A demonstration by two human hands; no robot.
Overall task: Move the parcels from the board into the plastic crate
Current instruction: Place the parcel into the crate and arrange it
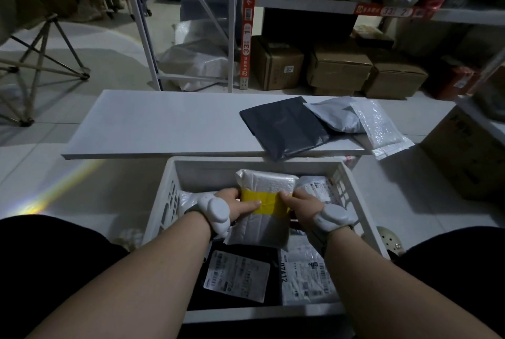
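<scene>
Over the white slotted plastic crate (169,202), the left hand (240,206) and right hand (299,206) grip a white padded parcel with yellow tape (266,203) by its sides. Beyond, the long white board (153,122) carries a black mailer (284,125), a grey mailer (333,116) and a clear bubble-wrap pouch (379,125).

A long white flat board (153,125) lies on the pale tiled floor (41,163) across mid-frame; at its right end rest a dark grey plastic mailer (284,125), a light grey poly bag (334,117) and a clear bubble-wrap pouch (379,125).
</scene>
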